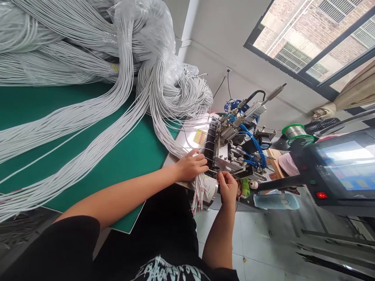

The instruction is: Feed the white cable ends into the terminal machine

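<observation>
My left hand (191,165) is closed around a bundle of thin white cables (200,191), whose stripped, reddish ends hang down below it. A single cable seems to run from there toward my right hand (227,186). The thumb and forefinger of that hand are pinched together at the front edge of the machine (224,152); what lies between them is too small to be sure, though it looks like a cable end. The machine has metal blocks, blue air tubes and a dark slotted feed row, with several cables lying across its white casing (190,132).
Long bundles of white cable (96,171) spread over the green table (140,156), with plastic-wrapped coils (158,31) behind. A control screen (348,168) stands at the right, near a solder wire spool (298,133). A translucent blue tray (277,201) sits beyond my right hand.
</observation>
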Demonstrator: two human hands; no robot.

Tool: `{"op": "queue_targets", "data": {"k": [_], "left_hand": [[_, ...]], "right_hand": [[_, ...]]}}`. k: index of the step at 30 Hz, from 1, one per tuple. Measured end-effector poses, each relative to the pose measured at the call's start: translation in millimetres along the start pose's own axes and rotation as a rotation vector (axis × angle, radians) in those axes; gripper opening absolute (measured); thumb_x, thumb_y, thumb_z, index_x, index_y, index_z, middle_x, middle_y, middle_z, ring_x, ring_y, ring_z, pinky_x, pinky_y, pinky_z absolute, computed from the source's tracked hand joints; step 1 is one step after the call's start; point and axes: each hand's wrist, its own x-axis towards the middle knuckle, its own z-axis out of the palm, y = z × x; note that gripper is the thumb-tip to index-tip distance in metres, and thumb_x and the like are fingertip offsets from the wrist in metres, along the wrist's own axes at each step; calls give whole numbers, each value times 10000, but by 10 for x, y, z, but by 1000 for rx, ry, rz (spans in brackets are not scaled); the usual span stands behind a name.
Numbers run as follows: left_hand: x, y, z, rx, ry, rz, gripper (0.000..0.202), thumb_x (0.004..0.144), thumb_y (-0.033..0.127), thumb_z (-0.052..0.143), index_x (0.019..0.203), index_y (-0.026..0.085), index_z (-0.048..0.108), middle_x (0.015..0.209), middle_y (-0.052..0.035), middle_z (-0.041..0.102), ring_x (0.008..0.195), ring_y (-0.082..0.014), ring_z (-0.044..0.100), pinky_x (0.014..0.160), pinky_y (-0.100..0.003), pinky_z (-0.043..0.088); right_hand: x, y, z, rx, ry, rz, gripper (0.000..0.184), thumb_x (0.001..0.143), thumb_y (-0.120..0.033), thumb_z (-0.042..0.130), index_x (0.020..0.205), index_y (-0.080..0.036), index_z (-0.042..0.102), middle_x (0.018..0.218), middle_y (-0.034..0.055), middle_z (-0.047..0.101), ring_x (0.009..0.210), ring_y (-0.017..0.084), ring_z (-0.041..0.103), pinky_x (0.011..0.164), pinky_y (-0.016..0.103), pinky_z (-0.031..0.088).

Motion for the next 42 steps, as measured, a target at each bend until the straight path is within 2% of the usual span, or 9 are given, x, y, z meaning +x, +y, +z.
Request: {"op": "queue_targets", "data": {"k": [6, 12, 14, 21, 26, 28, 30, 36, 42], "left_hand": [[-4, -2, 16, 13, 8, -20, 103, 814, 150, 501, 802, 189, 595, 814, -31, 588, 853, -188, 508, 939, -417, 282], [-8, 6, 40, 1, -9, -25, 62, 788, 175, 526, 775, 185, 585, 818, -34, 584, 869, -200, 507, 949, -434, 280], [-8, 8, 38, 2, -13, -25, 64, 788, 188, 529, 778, 187, 593, 813, -35, 586, 871, -203, 509, 951, -441, 276], [-12, 7, 31, -2, -10, -26, 93, 790, 190, 524, 788, 188, 618, 810, -37, 606, 896, -203, 529, 980, -455, 261], [-20, 4, 41, -7, -7, -21, 161, 821, 162, 502, 885, 187, 648, 906, -54, 642, 974, -204, 538, 1028, -468, 230], [-16, 5, 31, -2, 5, -24, 194, 848, 136, 479, 926, 191, 647, 926, -48, 649, 976, -191, 541, 1033, -458, 231], [-10, 5, 14, 11, 28, -27, 221, 875, 114, 457, 958, 202, 641, 930, -31, 655, 960, -172, 546, 1028, -440, 239], [-10, -1, -4, 28, 86, -30, 220, 931, 148, 434, 988, 227, 632, 898, 5, 663, 831, -134, 559, 1006, -425, 250], [-16, 3, -12, -2, 75, -37, 202, 936, 165, 440, 932, 232, 631, 875, 12, 663, 814, -131, 568, 1012, -427, 236]], "right_hand": [[47, 55, 56, 129, -79, 8, 316, 797, -458, 571, 671, -175, 507, 604, -45, 409, 587, 106, 361, 555, 227, 302], [74, 85, 149, 471, -116, 269, 329, 673, -446, 645, 600, -194, 448, 517, -77, 345, 478, 75, 263, 465, 219, 215], [72, 70, 181, 521, -103, 304, 335, 640, -443, 655, 587, -197, 433, 506, -81, 335, 467, 71, 256, 459, 217, 214], [-25, 74, 174, 517, -33, 339, 379, 646, -506, 700, 619, -185, 501, 478, -85, 357, 449, 69, 268, 454, 214, 217], [-173, 47, 27, 324, 139, 220, 370, 721, -519, 663, 729, -153, 606, 589, -32, 512, 527, 92, 398, 501, 216, 309], [-244, -42, -63, 258, 141, 167, 367, 750, -514, 641, 751, -147, 622, 635, -4, 556, 557, 105, 445, 520, 221, 350], [-317, -172, -154, 192, 74, 113, 347, 781, -495, 620, 751, -149, 627, 641, 8, 573, 559, 113, 472, 523, 226, 375], [-485, -514, -270, -3, -284, -57, 236, 818, -393, 613, 808, -165, 672, 643, 9, 600, 544, 119, 502, 505, 226, 387], [-514, -550, -208, -23, -387, -91, 226, 836, -379, 603, 800, -167, 670, 671, 17, 613, 543, 114, 477, 510, 225, 380]]}}
